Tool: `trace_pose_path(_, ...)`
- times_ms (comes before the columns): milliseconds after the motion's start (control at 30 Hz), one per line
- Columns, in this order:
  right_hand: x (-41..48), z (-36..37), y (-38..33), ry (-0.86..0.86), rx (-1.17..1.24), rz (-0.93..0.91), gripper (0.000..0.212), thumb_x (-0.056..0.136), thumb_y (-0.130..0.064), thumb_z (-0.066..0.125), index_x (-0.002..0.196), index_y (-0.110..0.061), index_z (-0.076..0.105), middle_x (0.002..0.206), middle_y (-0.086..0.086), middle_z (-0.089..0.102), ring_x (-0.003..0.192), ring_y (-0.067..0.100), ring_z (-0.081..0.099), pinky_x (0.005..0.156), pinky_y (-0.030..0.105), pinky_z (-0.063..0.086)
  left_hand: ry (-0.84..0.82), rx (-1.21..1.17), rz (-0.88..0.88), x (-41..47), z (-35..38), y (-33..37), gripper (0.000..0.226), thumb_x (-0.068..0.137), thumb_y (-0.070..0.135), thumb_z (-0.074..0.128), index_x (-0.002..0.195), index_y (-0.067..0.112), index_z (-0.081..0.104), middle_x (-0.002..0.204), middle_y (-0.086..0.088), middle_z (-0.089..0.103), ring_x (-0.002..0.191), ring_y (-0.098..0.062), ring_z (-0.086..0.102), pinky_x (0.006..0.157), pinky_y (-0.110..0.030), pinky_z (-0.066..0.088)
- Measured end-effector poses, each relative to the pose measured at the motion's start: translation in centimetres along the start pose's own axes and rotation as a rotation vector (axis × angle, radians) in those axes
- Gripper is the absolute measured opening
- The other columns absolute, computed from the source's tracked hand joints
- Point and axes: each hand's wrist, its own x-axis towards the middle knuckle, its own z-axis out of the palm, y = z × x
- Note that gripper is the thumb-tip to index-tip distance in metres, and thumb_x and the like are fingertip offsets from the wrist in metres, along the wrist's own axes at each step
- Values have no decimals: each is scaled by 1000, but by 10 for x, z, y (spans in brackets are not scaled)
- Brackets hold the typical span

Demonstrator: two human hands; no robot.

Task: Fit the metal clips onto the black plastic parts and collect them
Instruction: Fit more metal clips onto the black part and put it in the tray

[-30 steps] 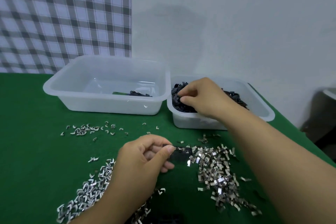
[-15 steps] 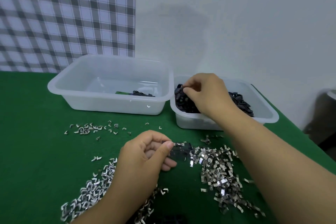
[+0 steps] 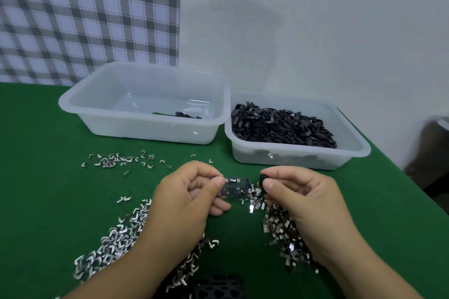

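Note:
My left hand (image 3: 187,199) pinches a black plastic part with a metal clip on it (image 3: 237,185) between thumb and fingers, just above the green table. My right hand (image 3: 298,198) is level with it and pinches a small black plastic part (image 3: 263,179) at its fingertips, a short gap away. Loose metal clips lie in a pile (image 3: 116,243) under my left forearm and in a second pile (image 3: 284,228) under my right hand. The right tub (image 3: 296,156) is heaped with black plastic parts (image 3: 279,127). The left tub (image 3: 145,128) holds a few dark pieces (image 3: 184,114).
A thin scatter of clips (image 3: 116,159) lies in front of the left tub. A black perforated object (image 3: 216,287) shows at the bottom edge. The green table (image 3: 36,189) ends at the right, beside a dark object (image 3: 435,153). Checked curtain and white wall stand behind.
My right hand has left the right tub and come down toward me with a black part, stopping next to my left hand. My left hand has risen slightly with its piece.

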Motion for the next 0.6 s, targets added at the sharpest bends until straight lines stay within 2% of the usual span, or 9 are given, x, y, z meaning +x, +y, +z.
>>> trace_pose_path(133, -1, 3, -1, -34, -37, -33, 15, 72, -4, 73, 79, -17, 77, 69, 3, 72, 59, 6, 63, 58, 13, 48, -5, -2, 0, 0, 1, 0, 11, 86, 4, 62, 80, 13, 66, 64, -10, 69, 55, -19, 70, 50, -21, 55)
trace_pose_path(600, 0, 4, -1, -88, -47, -38, 15, 73, -2, 72, 80, -14, 76, 67, 8, 71, 56, 9, 61, 56, 15, 49, -18, -31, 17, 0, 1, 0, 14, 84, 2, 63, 79, 13, 68, 65, -11, 69, 56, -19, 70, 52, -23, 56)
